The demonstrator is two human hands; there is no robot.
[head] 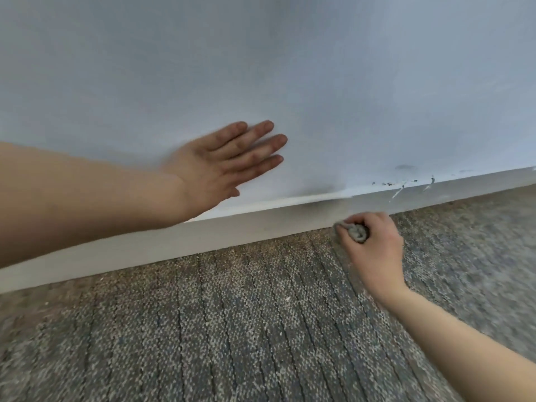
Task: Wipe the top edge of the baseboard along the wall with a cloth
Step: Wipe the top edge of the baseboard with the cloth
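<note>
Reaching in from the left edge, a bare forearm [87,195] crosses in front of the baseboard [139,248] and ends in the left hand [220,166], which lies flat against the pale blue-grey wall [261,68]. Its fingers [261,140] are straight and slightly spread, holding nothing; motion blur softens the hand's outline, so whether the palm truly presses the wall cannot be told.

Below it the white baseboard runs as a slanted band, rising toward the right, with its narrow top edge [275,203] catching light. Beneath lies a ribbed, speckled grey-brown carpet [232,329].

Farther right, the right hand [377,253] comes up from the lower right corner. Its fingers [367,219] are curled tight around a bunched grey cloth [355,231], which pokes out toward the wall. The cloth sits low before the baseboard's face, near the seam with the carpet and below the top edge; whether it touches the board is unclear.

Above and right of that hand, dark specks and pale scratches [401,187] mark the wall and the baseboard's upper part.
</note>
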